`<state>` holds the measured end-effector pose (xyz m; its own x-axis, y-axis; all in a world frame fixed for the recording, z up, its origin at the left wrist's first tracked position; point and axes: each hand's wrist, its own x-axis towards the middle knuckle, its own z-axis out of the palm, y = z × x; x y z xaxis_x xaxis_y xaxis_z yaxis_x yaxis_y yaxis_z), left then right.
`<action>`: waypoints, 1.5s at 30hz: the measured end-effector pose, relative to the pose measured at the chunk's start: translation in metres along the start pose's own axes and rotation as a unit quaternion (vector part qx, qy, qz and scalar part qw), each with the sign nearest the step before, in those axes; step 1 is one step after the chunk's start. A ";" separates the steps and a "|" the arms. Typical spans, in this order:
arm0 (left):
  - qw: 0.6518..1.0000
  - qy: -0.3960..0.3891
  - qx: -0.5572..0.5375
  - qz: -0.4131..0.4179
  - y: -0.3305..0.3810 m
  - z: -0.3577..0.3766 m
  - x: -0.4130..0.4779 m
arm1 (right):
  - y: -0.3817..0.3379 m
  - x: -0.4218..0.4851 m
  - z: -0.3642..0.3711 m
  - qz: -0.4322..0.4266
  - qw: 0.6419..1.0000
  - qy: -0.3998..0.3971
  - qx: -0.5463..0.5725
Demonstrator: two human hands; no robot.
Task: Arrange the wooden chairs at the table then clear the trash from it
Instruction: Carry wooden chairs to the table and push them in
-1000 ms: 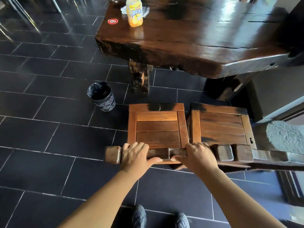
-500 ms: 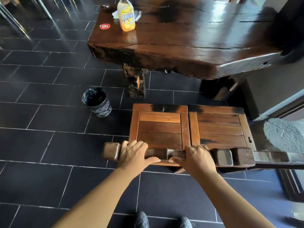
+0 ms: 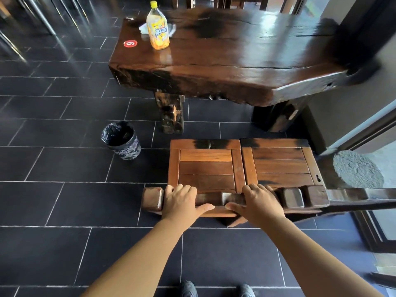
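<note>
Two wooden chairs stand side by side in front of the dark wooden table (image 3: 225, 69). The left chair (image 3: 205, 166) has a slatted seat, and both hands grip its top back rail. My left hand (image 3: 182, 200) holds the rail's left part and my right hand (image 3: 257, 202) its right part. The right chair (image 3: 280, 163) touches the left one along their sides. On the table's far left end stand a yellow plastic bottle (image 3: 158, 28) and crumpled white paper (image 3: 144, 28) behind it.
A small bin (image 3: 121, 140) lined with a black bag stands on the dark tiled floor left of the chairs. A red round sticker (image 3: 130, 43) marks the table corner. A wall and door frame (image 3: 364, 129) close the right side. My shoes (image 3: 216, 289) show below.
The left chair has slid right against the right chair, closing the gap between them. Both hands stay on its back rail. The view has shifted, so the table sits lower in frame.
</note>
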<state>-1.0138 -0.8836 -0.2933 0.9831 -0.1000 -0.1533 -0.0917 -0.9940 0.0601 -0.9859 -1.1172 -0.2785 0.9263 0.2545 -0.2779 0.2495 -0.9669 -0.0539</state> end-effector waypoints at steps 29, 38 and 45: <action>0.991 0.064 0.118 0.031 0.000 0.012 0.010 | 0.005 0.015 0.032 -0.066 0.974 0.191 -0.102; 0.990 0.075 0.114 0.044 -0.012 0.005 0.048 | 0.014 0.057 0.021 -0.075 0.976 0.192 -0.073; 0.990 0.071 0.115 0.046 -0.020 -0.005 0.083 | 0.015 0.089 0.006 -0.065 0.979 0.183 -0.065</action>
<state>-0.9295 -0.8721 -0.3027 0.9800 -0.1986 -0.0155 -0.1985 -0.9668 -0.1607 -0.9014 -1.1087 -0.3097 0.9171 0.3888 0.0876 0.3845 -0.9210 0.0626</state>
